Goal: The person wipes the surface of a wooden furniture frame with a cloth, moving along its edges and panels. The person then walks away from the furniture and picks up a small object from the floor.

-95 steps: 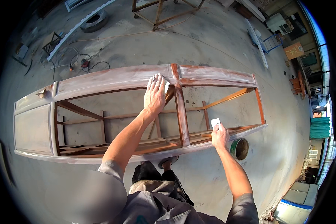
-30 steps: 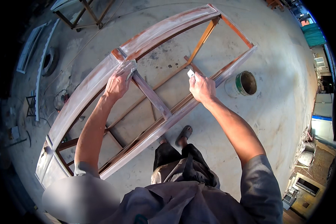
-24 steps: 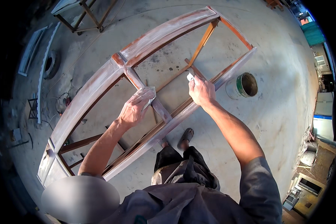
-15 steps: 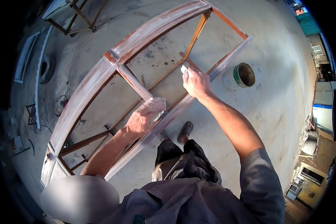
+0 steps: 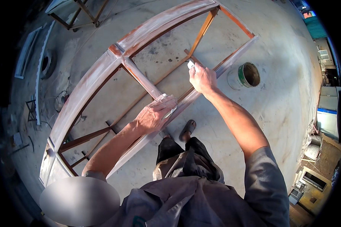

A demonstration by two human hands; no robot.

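Partly hidden: crossbar point(image 5: 140, 77) under your left hand point(image 5: 155, 112), grip on pale material point(image 5: 173, 111) unclear | your right hand point(image 5: 203, 79) grips white piece point(image 5: 190, 64), mostly covered

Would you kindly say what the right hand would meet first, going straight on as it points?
The slim brown rail just past the right hand seems first in line; it looks lower, though depth is unclear, so the hand might pass above it.
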